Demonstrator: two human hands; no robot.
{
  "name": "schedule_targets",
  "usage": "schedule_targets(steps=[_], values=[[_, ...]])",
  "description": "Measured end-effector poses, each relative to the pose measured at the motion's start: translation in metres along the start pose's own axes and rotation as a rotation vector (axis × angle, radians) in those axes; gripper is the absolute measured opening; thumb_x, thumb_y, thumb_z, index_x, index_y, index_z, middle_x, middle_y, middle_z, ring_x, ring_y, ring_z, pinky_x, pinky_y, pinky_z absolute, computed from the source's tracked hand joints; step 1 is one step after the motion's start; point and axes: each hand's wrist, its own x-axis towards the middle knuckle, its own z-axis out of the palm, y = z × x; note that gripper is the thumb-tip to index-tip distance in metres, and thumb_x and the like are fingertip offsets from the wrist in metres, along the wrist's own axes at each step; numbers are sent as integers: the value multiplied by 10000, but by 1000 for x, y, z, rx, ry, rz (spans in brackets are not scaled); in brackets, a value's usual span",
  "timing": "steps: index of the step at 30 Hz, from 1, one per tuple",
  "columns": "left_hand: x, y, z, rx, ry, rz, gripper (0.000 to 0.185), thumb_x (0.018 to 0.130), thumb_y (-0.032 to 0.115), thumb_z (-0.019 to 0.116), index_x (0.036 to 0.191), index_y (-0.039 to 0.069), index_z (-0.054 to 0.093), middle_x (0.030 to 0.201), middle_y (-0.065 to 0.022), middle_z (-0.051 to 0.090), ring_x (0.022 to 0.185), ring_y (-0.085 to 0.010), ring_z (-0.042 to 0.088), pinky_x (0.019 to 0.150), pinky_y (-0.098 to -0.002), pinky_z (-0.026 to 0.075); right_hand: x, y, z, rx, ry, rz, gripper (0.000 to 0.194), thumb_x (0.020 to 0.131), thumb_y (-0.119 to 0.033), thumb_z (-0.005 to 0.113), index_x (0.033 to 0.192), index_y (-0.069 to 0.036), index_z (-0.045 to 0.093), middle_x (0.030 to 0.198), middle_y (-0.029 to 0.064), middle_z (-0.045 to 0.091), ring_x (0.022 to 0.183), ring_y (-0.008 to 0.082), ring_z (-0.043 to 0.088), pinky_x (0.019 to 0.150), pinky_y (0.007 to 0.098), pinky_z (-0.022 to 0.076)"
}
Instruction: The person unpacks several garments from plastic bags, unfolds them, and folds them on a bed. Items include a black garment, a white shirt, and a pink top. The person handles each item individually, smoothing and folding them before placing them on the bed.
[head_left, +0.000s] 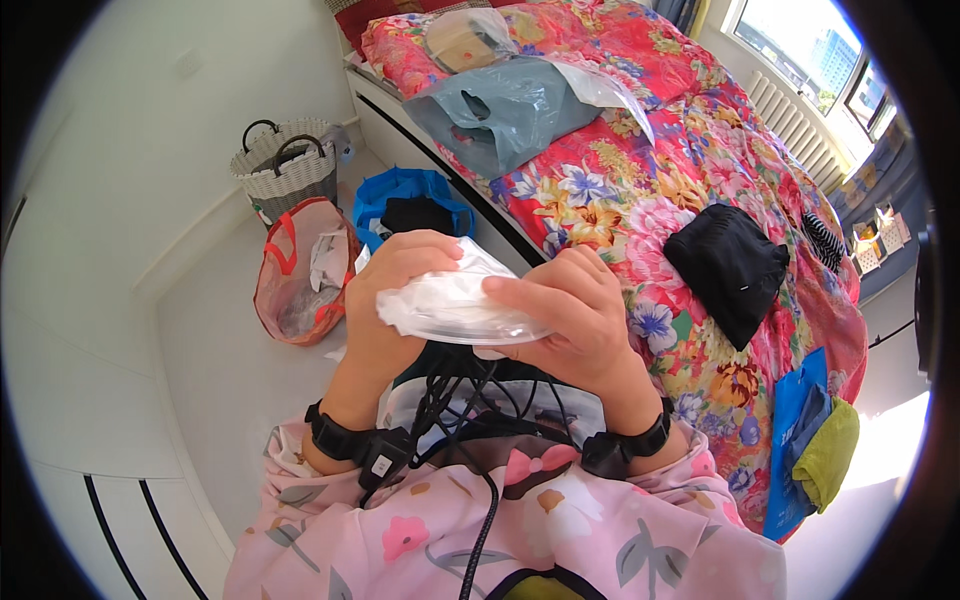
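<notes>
Between my two hands is a white bundle in clear plastic (461, 300), held up in front of my chest. My left hand (386, 292) grips its left side, fingers curled over the far edge. On the right side my right hand (574, 315) pinches it, with the thumb lying across the white surface. What the bundle contains cannot be told. Below it, black cables (480, 390) hang near my lap, running towards the black straps on both wrists. Just beyond my left hand stands a blue bag (409, 184) with dark cloth inside.
A red-handled translucent bag (292, 277) and a wicker basket (300, 180) stand on the floor at left. On the floral bed (585, 202) lie a grey plastic bag (517, 105), folded black clothing (727, 262) and, near its right edge, a blue bag (795, 435) with green cloth (829, 454).
</notes>
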Motion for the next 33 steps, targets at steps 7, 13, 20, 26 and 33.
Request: schedule_targets(steps=[7, 13, 20, 26, 33], values=[[-40, 15, -5, -60, 392, 82, 347, 854, 197, 695, 1043, 69, 434, 1096, -177, 531, 1035, -376, 597, 936, -544, 483, -25, 14, 45, 82, 212, 225, 652, 605, -101, 839, 1160, -50, 501, 1082, 127, 598, 991, 319, 587, 858, 393, 474], [-43, 39, -14, -29, 380, 105, 339, 861, 196, 683, 1031, 88, 411, 1086, -179, 479, 1074, -411, 584, 967, -586, 467, -36, 6, 58, 96, 361, 109, 509, 581, 7, 820, 990, -95, 535, 986, 103, 583, 861, 274, 578, 727, 342, 480], [-41, 40, -10, 30, 458, 117, 359, 842, 187, 701, 1006, 86, 398, 1065, -188, 459, 1049, -415, 596, 952, -581, 488, -36, -5, 59, 85, 411, 15, 373, 692, 124, 684, 1002, -64, 593, 942, 134, 592, 747, 207, 589, 606, 255, 504], [-46, 38, -13, -15, 412, 80, 297, 884, 201, 651, 1067, 121, 431, 1144, -149, 437, 1127, -380, 549, 1009, -589, 432, -32, -9, 65, 61, 475, 36, 306, 738, 127, 655, 987, -47, 615, 985, 153, 612, 795, 237, 615, 659, 286, 530], [-48, 14, -39, 16, 449, 45, 286, 830, 151, 717, 951, 22, 492, 1027, -163, 538, 964, -377, 639, 862, -482, 541, -13, 5, 29, -169, 385, 118, 156, 803, 53, 666, 939, -14, 634, 897, 113, 599, 755, 223, 587, 652, 284, 482]])
